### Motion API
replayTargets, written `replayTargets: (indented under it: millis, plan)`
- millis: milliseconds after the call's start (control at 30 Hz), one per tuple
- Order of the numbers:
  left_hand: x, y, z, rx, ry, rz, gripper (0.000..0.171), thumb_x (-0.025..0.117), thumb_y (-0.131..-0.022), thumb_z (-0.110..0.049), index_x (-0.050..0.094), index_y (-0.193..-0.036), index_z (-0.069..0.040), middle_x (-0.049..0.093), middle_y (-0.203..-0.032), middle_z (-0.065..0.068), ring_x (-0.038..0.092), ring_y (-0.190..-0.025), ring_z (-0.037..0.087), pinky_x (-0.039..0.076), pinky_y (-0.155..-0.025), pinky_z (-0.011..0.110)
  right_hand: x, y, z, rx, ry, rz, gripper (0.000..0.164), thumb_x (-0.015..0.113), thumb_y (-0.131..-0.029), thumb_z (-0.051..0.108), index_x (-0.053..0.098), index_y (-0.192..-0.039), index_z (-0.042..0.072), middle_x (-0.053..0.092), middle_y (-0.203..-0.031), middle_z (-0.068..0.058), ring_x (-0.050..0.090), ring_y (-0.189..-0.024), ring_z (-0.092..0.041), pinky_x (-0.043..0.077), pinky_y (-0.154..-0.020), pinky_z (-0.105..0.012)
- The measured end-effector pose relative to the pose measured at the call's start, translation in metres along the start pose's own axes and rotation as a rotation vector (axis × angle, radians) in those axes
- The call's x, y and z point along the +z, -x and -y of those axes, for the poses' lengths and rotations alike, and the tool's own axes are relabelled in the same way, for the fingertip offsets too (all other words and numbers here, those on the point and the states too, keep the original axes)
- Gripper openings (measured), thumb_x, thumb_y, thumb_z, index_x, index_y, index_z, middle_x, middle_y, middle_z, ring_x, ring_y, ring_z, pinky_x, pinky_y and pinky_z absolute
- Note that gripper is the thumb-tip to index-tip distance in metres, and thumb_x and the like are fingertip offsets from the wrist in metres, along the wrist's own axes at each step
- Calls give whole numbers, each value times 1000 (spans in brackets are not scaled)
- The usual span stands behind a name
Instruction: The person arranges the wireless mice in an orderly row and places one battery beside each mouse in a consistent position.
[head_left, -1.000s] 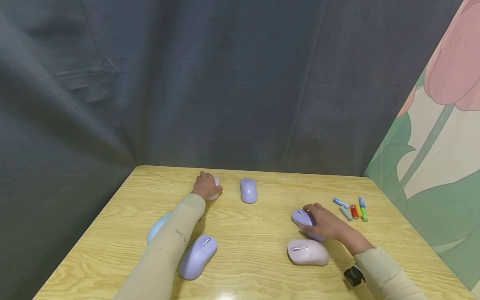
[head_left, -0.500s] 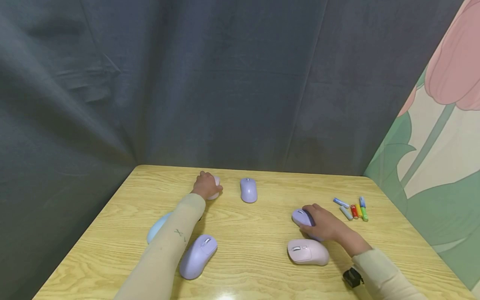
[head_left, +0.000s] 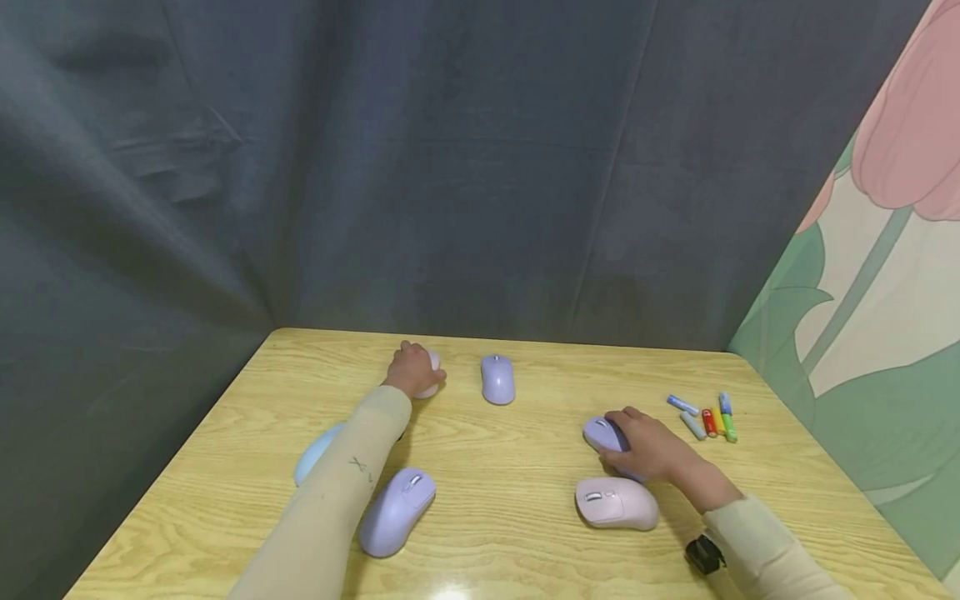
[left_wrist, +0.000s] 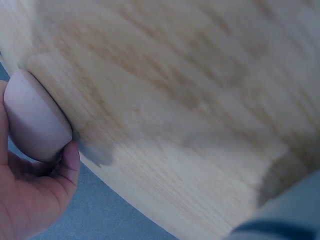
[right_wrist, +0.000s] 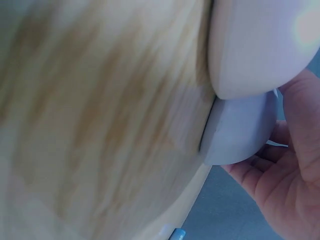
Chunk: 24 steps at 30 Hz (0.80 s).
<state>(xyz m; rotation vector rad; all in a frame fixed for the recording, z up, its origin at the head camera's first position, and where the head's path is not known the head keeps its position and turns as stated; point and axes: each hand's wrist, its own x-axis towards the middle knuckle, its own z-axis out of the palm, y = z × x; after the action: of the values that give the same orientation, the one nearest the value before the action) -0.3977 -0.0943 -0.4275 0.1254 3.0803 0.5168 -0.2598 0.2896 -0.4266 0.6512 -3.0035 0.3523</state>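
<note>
At the back left of the table, my left hand [head_left: 410, 368] grips a pale pink computer mouse [left_wrist: 37, 117], which the hand partly covers in the head view. The left wrist view shows thumb and fingers on either side of its shell. On the right, my right hand [head_left: 648, 448] holds a lavender mouse [head_left: 602, 432] from its right side, palm over its rear. Just in front of that one lies a second pale pink mouse [head_left: 618, 504], which overlaps the lavender mouse in the right wrist view. Both held mice sit at the tabletop.
More lavender mice lie at the back middle [head_left: 498, 381] and front left [head_left: 397, 512]. A light blue mouse [head_left: 317, 454] is half hidden by my left forearm. Several small coloured cylinders [head_left: 708, 422] lie at the right. A dark curtain [head_left: 465, 183] hangs behind the table [head_left: 510, 467].
</note>
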Motion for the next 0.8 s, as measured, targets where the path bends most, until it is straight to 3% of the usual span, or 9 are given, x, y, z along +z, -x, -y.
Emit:
replayTargets:
  millis: [300, 800]
  plan:
    - [1, -2, 0, -7, 6, -5, 67, 67, -88, -42, 51, -124, 12, 46, -108, 21, 53, -96, 33, 52, -78, 43, -1, -2, 1, 22, -33, -9, 61, 74, -83, 29, 54, -126, -10, 58, -110, -21, 60, -91, -28, 49, -78, -47]
    - [0, -2, 1, -4, -13, 3, 68, 67, -88, -43, 51, -125, 12, 46, -108, 21, 53, -95, 32, 53, -77, 42, -19, -21, 8, 90, -48, -122, 60, 73, -82, 27, 54, -119, -16, 60, -100, -25, 59, -83, -32, 50, -72, -48]
